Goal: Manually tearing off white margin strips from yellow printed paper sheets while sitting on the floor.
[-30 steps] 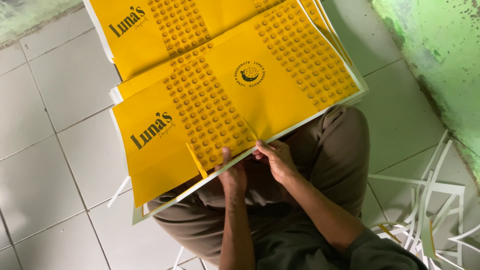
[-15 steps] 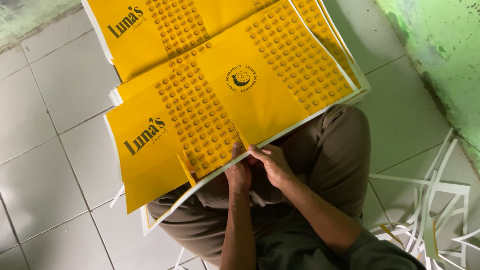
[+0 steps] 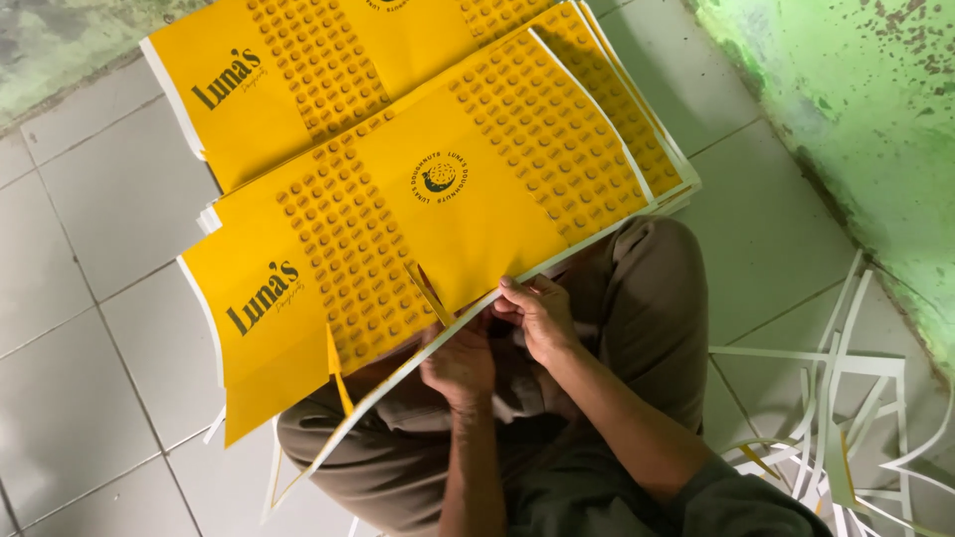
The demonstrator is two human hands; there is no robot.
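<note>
A top yellow printed card sheet (image 3: 468, 199), with dotted bands and a round dark emblem, lies tilted over my lap. My right hand (image 3: 537, 316) pinches its near edge, fingers over the top. My left hand (image 3: 460, 366) is closed on the same edge from below, partly hidden by the sheet. A thin white border strip (image 3: 328, 447) has come away from that edge and hangs toward the floor. Small cut flaps (image 3: 430, 293) stand up from the sheet.
More yellow sheets (image 3: 269, 89) are stacked beneath, spread over the grey floor tiles (image 3: 90, 398). A tangle of white trimmed strips (image 3: 846, 418) lies on the floor at the right. A stained green wall (image 3: 856, 129) runs along the right. My crossed legs (image 3: 637, 328) fill the bottom.
The top sheet has slid up and to the right over the stack. The white border strip has parted further from the near edge, and my hands have shifted slightly along it.
</note>
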